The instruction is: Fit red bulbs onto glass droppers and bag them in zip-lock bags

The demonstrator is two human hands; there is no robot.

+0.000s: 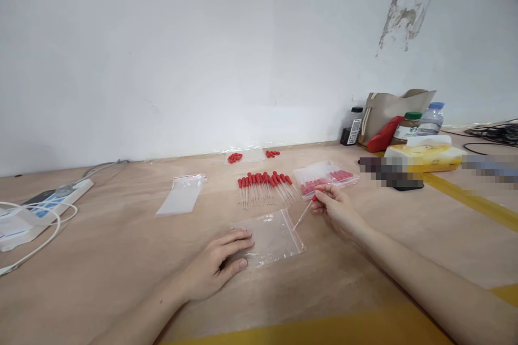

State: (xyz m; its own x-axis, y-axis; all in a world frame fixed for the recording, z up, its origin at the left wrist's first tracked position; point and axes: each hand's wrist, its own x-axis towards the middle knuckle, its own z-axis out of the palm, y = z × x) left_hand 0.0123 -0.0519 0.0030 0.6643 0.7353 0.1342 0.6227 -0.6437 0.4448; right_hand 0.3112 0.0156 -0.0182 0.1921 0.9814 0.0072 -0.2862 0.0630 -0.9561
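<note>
A clear zip bag [271, 238] lies flat on the table in front of me. Over its left edge rests my left hand [216, 263], fingers stretched out and holding nothing. My right hand [334, 207] pinches a dropper [302, 217] by its red bulb. The thin clear tube slants down to the left, its tip at the zip end of the bag. Behind the bag, several red-bulbed droppers [265, 186] lie side by side. A filled bag of droppers [324, 170] sits just beyond my right hand.
White plastic bags [182, 197] are stacked at left. Loose red bulbs [234, 158] lie near the wall [202, 54]. A power strip [60, 207] with white cables is far left. Right: a tissue pack [424, 156], a jar [407, 128], bottles and a grey bag [376, 113].
</note>
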